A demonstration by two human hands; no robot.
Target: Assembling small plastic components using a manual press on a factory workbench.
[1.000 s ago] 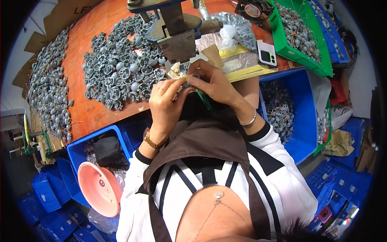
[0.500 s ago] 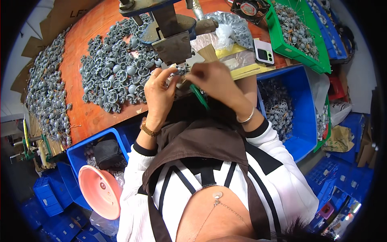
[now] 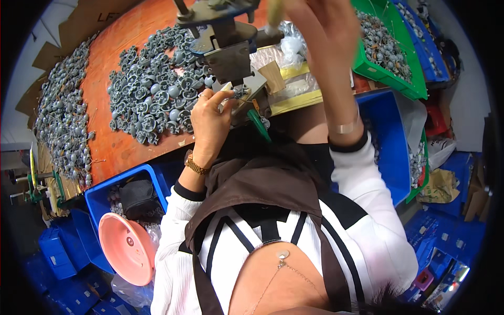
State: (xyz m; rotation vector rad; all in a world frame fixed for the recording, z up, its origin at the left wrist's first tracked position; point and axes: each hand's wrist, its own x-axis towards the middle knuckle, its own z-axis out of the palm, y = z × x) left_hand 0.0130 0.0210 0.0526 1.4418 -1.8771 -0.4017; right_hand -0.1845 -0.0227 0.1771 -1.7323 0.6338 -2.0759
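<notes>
My left hand [image 3: 211,118] is at the bench press, its thumb and fingers pinched on a small grey part [image 3: 241,90] just under the ram [image 3: 229,62]. Fingertips and metal hide much of that part. A thin wire with an orange end [image 3: 255,104] sticks out beside it, above a green handle [image 3: 258,125]. My right hand [image 3: 328,39] is raised to the right of the press, smeared by motion and cut by the upper edge. It appears closed on the press lever [image 3: 275,13], a blurred yellowish bar.
Grey plastic shells [image 3: 152,89] lie heaped on the orange table [image 3: 100,126], with wired grey pieces [image 3: 63,115] along its left edge. A green crate [image 3: 388,71] and a blue bin [image 3: 391,152] stand right. A pink basin [image 3: 113,231] sits lower left.
My right hand has left the spot beside my left fingers and risen up and right to the lever, which has shifted. My left hand stays nearly in place under the ram.
</notes>
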